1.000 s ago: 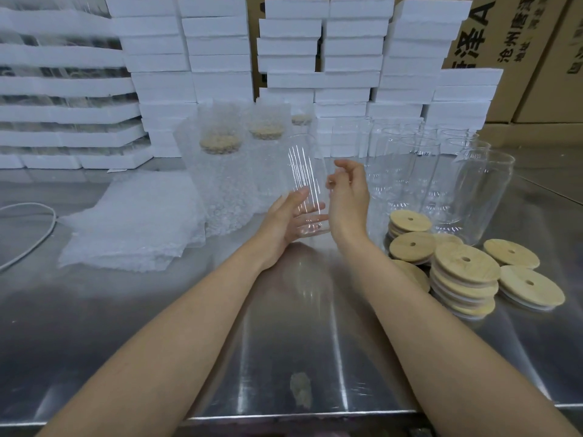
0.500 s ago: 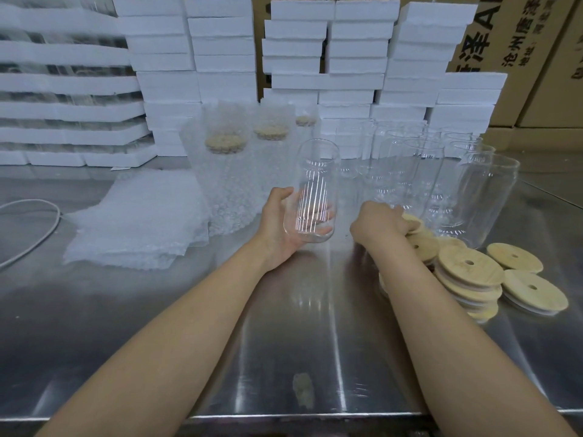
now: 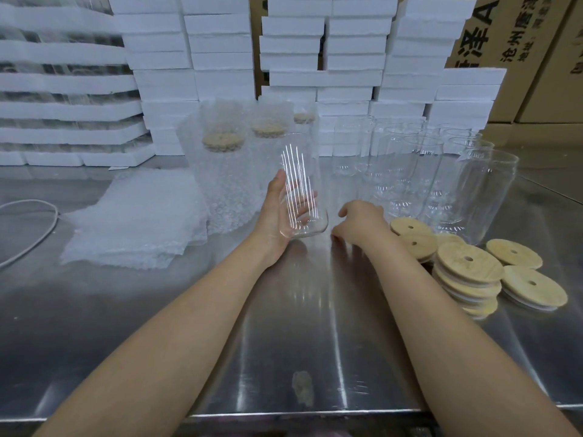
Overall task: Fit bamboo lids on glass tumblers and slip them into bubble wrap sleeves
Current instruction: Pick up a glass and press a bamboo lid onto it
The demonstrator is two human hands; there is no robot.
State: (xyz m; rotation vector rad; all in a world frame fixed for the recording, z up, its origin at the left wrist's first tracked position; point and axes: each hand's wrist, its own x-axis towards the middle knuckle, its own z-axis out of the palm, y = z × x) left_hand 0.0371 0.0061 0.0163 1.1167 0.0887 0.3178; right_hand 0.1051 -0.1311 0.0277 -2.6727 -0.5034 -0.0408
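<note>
Now: tumbler in our left hand, right hand by the lids

We hold one tumbler (image 3: 301, 171) in our left hand (image 3: 279, 212), thumb up its left side and fingers wrapped round the back, where they show through the glass. The tumbler stands nearly upright over the middle of the table (image 3: 284, 342), its mouth uncovered. Whether its base touches the steel or hangs just above it we cannot tell.

Our right hand (image 3: 359, 222) sits just right of the tumbler's base, knuckles up, fingers curled under with the tips down at the table. We cannot tell whether it holds anything beneath the palm.

Just right of that hand lie the lids (image 3: 467, 263): a leaning stack nearest us, with singles and short piles around it, each a pale bamboo disc with a small hole. Behind them the bare tumblers (image 3: 441, 178) stand crowded together.

Left of our tumbler stand the wrapped tumblers (image 3: 227, 187), upright in bubble wrap, their lids showing through near the top. Further left a flat pile of sleeves (image 3: 135, 219) lies on the table, and a white cable (image 3: 34, 238) loops in from the left edge. White foam blocks (image 3: 325, 52) are stacked along the back, with printed cartons (image 3: 536, 58) behind them on the right.
</note>
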